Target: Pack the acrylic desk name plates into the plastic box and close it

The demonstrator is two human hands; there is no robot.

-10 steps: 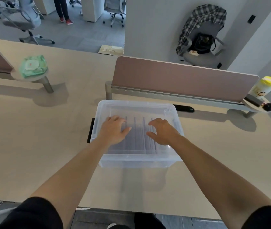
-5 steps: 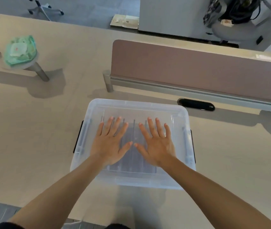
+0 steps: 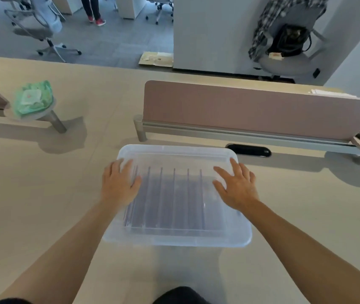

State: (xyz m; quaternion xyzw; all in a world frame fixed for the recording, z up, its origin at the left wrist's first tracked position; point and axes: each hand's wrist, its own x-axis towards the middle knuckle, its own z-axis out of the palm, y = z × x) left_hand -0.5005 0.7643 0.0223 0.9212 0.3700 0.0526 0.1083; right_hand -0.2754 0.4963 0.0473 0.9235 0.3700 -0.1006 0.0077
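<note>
A clear plastic box (image 3: 174, 239) stands on the beige desk in front of me, with its translucent lid (image 3: 174, 153) lying on top. Through the lid I see several acrylic name plates (image 3: 168, 200) standing on edge in a row. My left hand (image 3: 118, 183) lies flat on the lid's left side, fingers straight. My right hand (image 3: 235, 186) lies flat on the lid's right side, fingers spread.
A pink desk divider (image 3: 251, 108) on a metal rail runs just behind the box, with a black cable slot (image 3: 248, 150) beside it. A green wipes pack (image 3: 33, 98) sits on a small round shelf at left. Office chairs stand beyond the desk.
Both hands have slid apart from the middle of the lid to its left and right sides. The camera has tilted up a little.
</note>
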